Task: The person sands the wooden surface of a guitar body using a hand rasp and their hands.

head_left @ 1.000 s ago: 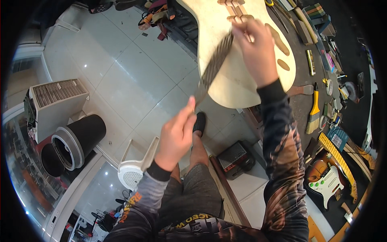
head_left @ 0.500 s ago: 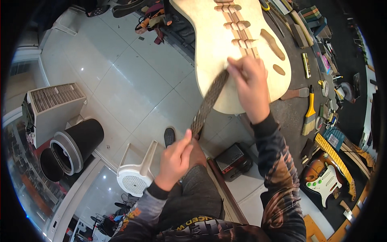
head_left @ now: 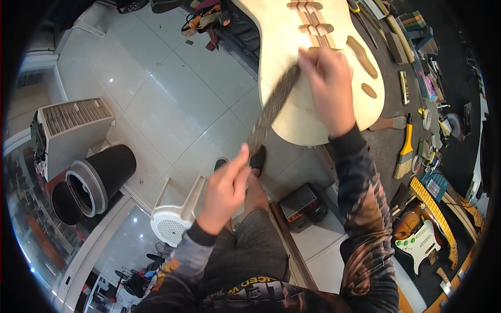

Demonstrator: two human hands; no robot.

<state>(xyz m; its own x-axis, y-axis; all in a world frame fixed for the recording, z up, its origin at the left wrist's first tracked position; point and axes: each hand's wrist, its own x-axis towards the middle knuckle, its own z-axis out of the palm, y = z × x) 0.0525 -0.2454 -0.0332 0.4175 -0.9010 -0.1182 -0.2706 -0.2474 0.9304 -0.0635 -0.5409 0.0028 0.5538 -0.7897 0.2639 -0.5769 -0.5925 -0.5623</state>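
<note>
A long, flat, dark rasp (head_left: 272, 112) slants from my left hand up to my right hand. My left hand (head_left: 225, 189) is closed on its near end, the thumb lying along it. At the far end my right hand (head_left: 332, 86) grips the rasp, its fingers slightly blurred. Under my right hand lies a pale wooden guitar body (head_left: 298, 124), and the rasp crosses its left curved edge. Whether the rasp touches the wood I cannot tell. Dark strips and cutouts run down the body's middle; two recesses sit at its right.
On the dark bench to the right lie a yellow-handled brush (head_left: 404, 151), wood blocks and tape rolls. A finished electric guitar (head_left: 420, 242) rests lower right. A white stool (head_left: 172, 224), a black bin (head_left: 107, 175) and a red-and-black box (head_left: 301, 206) stand below bench height.
Both hands have pushed the rasp forward, away from me, along the guitar body's edge. Both keep their grip. The whole view has shifted slightly.
</note>
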